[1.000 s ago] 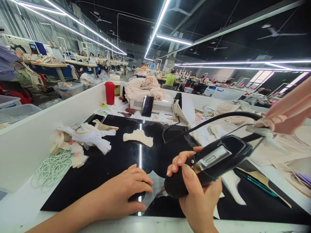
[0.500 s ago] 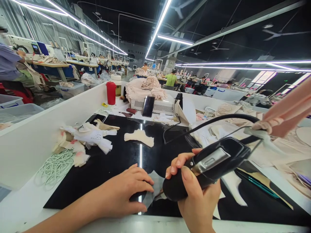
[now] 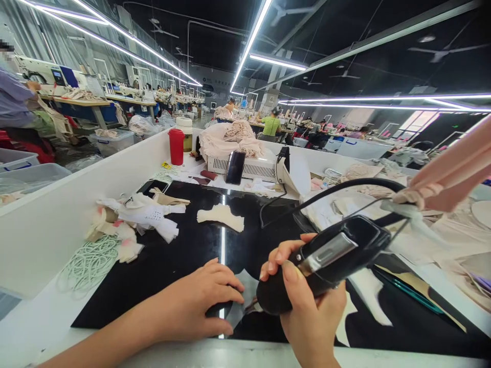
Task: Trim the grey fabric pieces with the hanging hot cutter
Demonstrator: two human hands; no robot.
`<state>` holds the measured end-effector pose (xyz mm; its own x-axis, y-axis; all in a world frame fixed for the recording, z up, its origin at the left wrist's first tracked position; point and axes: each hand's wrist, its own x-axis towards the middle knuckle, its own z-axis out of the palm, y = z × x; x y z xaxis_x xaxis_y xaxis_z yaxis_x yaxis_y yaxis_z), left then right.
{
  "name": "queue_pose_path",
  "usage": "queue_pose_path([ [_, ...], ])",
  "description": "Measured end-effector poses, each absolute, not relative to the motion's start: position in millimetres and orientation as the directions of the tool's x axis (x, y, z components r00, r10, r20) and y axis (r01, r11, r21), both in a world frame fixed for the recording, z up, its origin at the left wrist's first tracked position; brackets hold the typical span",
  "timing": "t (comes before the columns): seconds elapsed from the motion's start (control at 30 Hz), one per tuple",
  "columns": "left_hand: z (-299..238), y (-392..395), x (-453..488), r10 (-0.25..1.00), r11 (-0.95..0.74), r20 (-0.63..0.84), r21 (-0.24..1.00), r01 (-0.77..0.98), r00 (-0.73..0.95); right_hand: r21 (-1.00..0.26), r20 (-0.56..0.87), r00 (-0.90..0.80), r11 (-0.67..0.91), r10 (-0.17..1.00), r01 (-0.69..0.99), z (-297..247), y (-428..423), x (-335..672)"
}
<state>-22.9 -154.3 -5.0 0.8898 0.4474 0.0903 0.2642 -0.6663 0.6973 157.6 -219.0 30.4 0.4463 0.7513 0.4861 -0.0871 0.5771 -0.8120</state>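
My right hand wraps round a black corded electric hand tool with a silver plate on its side. From its lower end, a thin metal tip points down left at the edge of a thin, pale, see-through piece. That piece lies on the black work surface between my hands. My left hand rests on the surface with fingers apart, fingertips at the left side of the piece. The tool's cable is tied up to a pink cloth strip.
A cream cut piece lies ahead of my hands. White scraps and green cord lie left; teal tweezers lie right. Behind stand a phone, a lamp and a red cup.
My right hand has shifted slightly, bringing the tool a little left and up. The left hand stays nearly in place.
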Motion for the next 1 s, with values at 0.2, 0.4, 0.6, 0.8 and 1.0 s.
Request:
queue_pose_path([
  [0.2, -2.8, -154.6, -23.2, 0.445, -0.672, 0.109, 0.697, 0.251, 0.889, -0.808, 0.411, 0.480, 0.553, 0.775, -0.202, 32.0, -226.3, 145.3],
  [0.4, -1.2, -155.1, -22.0, 0.445, -0.679, 0.131, 0.694, 0.239, 0.886, -0.802, 0.396, 0.478, 0.549, 0.784, -0.236, 30.0, -230.2, 133.9],
  [0.6, 0.5, -154.7, -25.7, 0.445, -0.700, 0.106, 0.661, 0.272, 0.889, -0.816, 0.446, 0.477, 0.563, 0.757, -0.131, 33.8, -224.7, 154.8],
  [0.8, 1.2, -158.1, -16.5, 0.437, -0.729, 0.096, 0.620, 0.290, 0.894, -0.803, 0.436, 0.637, 0.595, 0.635, -0.044, 46.0, -213.9, 184.3],
  [1.0, -7.5, -161.8, -8.3, 0.414, -0.752, 0.069, 0.588, 0.297, 0.908, -0.795, 0.465, 0.632, 0.606, 0.620, -0.010, 39.2, -207.1, 188.2],
])
